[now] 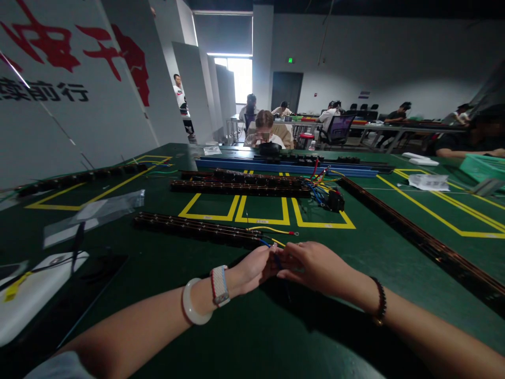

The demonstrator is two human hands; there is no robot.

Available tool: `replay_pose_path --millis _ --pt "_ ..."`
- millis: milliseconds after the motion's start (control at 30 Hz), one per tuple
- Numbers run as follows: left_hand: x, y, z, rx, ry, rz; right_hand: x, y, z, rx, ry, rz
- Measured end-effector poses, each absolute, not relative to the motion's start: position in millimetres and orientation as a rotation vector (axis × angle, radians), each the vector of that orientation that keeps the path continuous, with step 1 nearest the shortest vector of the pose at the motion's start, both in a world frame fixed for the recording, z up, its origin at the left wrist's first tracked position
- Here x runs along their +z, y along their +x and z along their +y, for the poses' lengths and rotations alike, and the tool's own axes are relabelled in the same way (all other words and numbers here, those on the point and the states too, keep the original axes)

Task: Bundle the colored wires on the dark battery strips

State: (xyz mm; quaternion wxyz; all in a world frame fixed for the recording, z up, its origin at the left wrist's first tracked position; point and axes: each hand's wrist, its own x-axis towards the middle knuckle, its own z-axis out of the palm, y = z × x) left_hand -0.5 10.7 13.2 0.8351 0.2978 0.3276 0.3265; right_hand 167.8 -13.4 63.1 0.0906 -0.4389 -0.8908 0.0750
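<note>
A long black strip with copper rails (205, 227) lies in front of me, its right end beside my fingers. From that end come a blue wire (265, 242) and a yellow wire (272, 229) with a red-sleeved ring terminal. My left hand (250, 269), wearing a watch and a pale bangle, is closed in a pinch on the blue wire. Against it, my right hand (317, 267) is closed too, its fingertips meeting the left ones around the same wire. A second yellow wire runs up to the right fingers. The fingers partly hide what they grip.
More railed strips (240, 188) lie beyond, with bundled wires and a black connector (334, 201). Another strip (426, 237) slants along the right. Plastic bags (94, 213) and a white device (39, 295) lie left. A person (264, 129) sits across the green table.
</note>
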Motion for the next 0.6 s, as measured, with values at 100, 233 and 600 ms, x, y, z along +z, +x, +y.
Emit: replay_pose_path --millis 100,233,600 --pt "12 -1 11 0.698 0.644 0.746 56 161 -27 0.288 -1.326 -2.719" --pt "7 -2 12 0.707 0.659 0.711 43 160 -31 0.324 -1.398 -2.767" --pt "8 -5 9 0.531 0.887 0.568 73 171 -14 -0.005 -1.634 -2.726"
